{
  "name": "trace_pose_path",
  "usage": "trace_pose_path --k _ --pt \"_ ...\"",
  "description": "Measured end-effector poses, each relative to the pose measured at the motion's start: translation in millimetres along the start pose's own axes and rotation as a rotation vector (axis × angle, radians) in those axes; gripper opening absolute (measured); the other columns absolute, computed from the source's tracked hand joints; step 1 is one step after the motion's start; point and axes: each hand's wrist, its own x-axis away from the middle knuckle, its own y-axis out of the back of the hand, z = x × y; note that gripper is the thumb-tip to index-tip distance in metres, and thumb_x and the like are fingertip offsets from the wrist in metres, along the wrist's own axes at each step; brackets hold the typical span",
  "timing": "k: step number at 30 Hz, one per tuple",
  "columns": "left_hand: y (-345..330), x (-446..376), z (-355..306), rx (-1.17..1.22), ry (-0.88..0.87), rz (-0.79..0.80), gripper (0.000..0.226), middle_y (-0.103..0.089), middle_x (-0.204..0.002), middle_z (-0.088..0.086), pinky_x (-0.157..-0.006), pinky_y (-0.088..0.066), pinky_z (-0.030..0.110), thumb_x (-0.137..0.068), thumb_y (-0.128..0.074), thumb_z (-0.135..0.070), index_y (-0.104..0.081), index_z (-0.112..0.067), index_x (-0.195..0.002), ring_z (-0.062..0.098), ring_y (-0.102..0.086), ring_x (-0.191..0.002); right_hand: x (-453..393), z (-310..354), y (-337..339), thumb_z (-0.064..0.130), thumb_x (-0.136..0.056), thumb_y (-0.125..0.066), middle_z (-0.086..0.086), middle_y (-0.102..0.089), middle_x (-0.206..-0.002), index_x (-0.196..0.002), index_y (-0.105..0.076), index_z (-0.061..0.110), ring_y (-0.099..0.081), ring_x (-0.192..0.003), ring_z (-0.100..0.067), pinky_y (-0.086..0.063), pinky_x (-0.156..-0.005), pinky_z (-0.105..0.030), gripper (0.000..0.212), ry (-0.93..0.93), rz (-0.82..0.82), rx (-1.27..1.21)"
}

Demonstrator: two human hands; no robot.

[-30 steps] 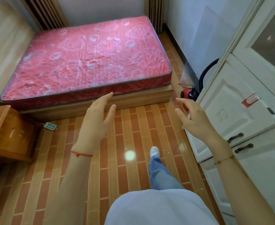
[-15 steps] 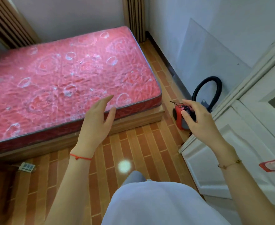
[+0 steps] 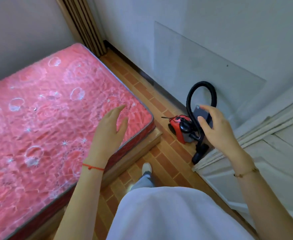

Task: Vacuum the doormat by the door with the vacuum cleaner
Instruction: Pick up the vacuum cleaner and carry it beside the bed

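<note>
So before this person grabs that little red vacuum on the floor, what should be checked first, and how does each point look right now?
1. Vacuum cleaner located: ok, on the floor by the wall, between the bed and the white cabinet.
2. Right hand free to grip: ok, open, raised in front of the vacuum, holding nothing.
3. Left hand free: ok, open over the mattress edge.
4. Hose untangled: ok, one loose loop against the wall.
5. Power cord plugged in: cannot tell.
6. Doormat in sight: not ok, none visible in this view.
</note>
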Motion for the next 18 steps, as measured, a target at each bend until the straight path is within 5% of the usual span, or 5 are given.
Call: trace_pose_path --k 6,12,18 --pt "-2.6 -110.1 29.7 -0.008 -0.138 0.120 0.042 -0.051 -0.139 -0.001 -0.101 -0.041 0.032 -0.100 -0.046 -0.029 -0.043 -0.022 -0.142 0.021 -0.054 -0.117 -54.6 14.1 -19.2 0.022 -0.098 -0.052 -0.002 -0.051 -0.135 -0.138 -0.047 0.011 -0.045 -0.126 -0.013 -0.031 -0.104 -0.021 0.042 -0.126 -0.141 -0.009" --pt "-28.6 -188.8 30.4 0.036 -0.261 0.233 0.042 -0.054 -0.135 0.005 -0.100 -0.035 0.024 -0.097 -0.051 -0.022 -0.047 -0.017 -0.139 0.021 -0.052 -0.122 -84.5 -2.7 -28.9 0.022 -0.097 -0.053 -0.005 -0.053 -0.134 -0.136 -0.049 0.010 -0.048 -0.126 -0.018 -0.038 -0.107 -0.034 0.041 -0.274 -0.237 0.011" --pt "-70.9 -254.1 22.4 0.093 -0.351 0.366 0.043 -0.054 -0.134 0.003 -0.093 -0.046 0.029 -0.095 -0.052 -0.017 -0.048 -0.018 -0.138 0.019 -0.058 -0.108 -111.7 -28.3 -37.5 0.022 -0.096 -0.055 -0.008 -0.053 -0.130 -0.134 -0.049 0.007 -0.049 -0.124 -0.022 -0.033 -0.102 -0.022 0.042 -0.412 -0.282 0.028"
